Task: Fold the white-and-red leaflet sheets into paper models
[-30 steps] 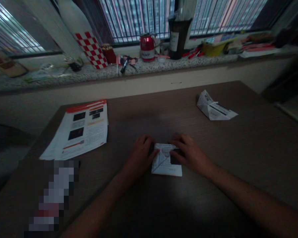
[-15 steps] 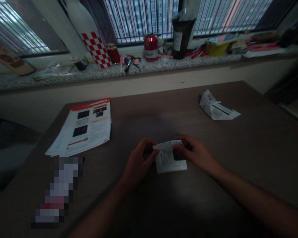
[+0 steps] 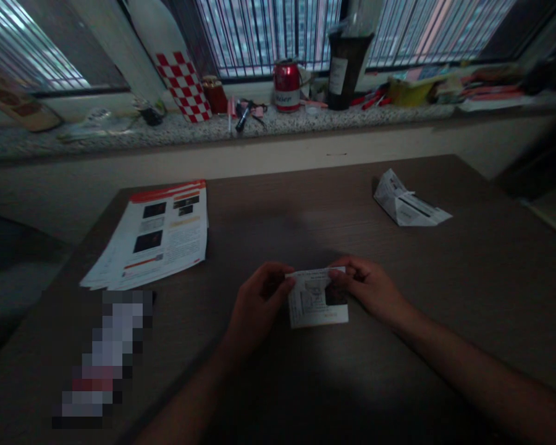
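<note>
A small folded sheet of printed paper [image 3: 312,309] is held up over the middle of the table, its printed face toward me and a dark picture at its right side. My left hand [image 3: 262,303] pinches its upper left corner between thumb and fingers. At the upper right corner, my right hand [image 3: 370,284] grips the same paper, thumb in front and fingers behind. The fingertips behind the paper are partly hidden.
On the dark wooden table [image 3: 269,228] lie a stack of printed sheets [image 3: 167,241] at left, a pixelated object [image 3: 106,358] below it and a folded paper shape [image 3: 412,207] at back right. The windowsill holds a red can [image 3: 286,86], a checkered bottle [image 3: 185,86] and a dark container [image 3: 345,71].
The paper's upper flap, which stood apart at the top edge, now lies level with the rest, so the paper looks flat. My hands stay at its two upper corners.
</note>
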{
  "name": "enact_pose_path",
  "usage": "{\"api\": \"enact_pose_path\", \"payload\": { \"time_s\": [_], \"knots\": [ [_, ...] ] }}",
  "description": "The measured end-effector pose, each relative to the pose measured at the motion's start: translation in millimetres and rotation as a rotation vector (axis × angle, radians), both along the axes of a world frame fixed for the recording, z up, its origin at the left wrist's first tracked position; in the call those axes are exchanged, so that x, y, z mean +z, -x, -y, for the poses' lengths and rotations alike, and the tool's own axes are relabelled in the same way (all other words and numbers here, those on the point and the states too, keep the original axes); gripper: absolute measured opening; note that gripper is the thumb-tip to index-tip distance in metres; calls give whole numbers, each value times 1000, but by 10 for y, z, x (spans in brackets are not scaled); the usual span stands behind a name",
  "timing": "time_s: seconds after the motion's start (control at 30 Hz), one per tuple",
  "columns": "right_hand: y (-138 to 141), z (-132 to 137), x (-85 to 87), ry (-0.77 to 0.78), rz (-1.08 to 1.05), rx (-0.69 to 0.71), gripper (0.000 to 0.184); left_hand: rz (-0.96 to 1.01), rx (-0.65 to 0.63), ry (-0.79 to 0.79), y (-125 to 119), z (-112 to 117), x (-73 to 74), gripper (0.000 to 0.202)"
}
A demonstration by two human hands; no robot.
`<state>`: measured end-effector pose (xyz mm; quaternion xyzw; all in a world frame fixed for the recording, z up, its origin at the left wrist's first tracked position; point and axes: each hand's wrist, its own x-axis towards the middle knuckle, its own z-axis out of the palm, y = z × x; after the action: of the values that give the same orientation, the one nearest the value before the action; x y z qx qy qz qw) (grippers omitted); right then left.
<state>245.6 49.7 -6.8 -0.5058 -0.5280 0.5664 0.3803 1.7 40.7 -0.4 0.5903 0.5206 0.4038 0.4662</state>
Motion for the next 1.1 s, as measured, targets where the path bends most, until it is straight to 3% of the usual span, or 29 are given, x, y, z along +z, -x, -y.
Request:
{"api": "enact_pose_path", "payload": {
  "time_s": [0.3, 0.67, 0.87, 1.0, 1.1],
  "knots": [
    [-66, -13, 74, -5, -48, 86, 32, 12, 29, -1, 19, 14, 50, 13],
    [-57, -44, 19, -20, 122, 31, 26, -113, 19, -2, 7, -31, -10, 17],
    [-77, -83, -107, -239, 334, 27, 29, -290, -13, -64, 15, -84, -55, 16],
    [-73, -123, -158, -487, 547, 60, 21, -428, -46, -145, 11, -134, -128, 15],
    [-60, -161, -188, -585, 608, 68, 15, -482, -69, -186, -10, -161, -175, 14]
  ]
}}
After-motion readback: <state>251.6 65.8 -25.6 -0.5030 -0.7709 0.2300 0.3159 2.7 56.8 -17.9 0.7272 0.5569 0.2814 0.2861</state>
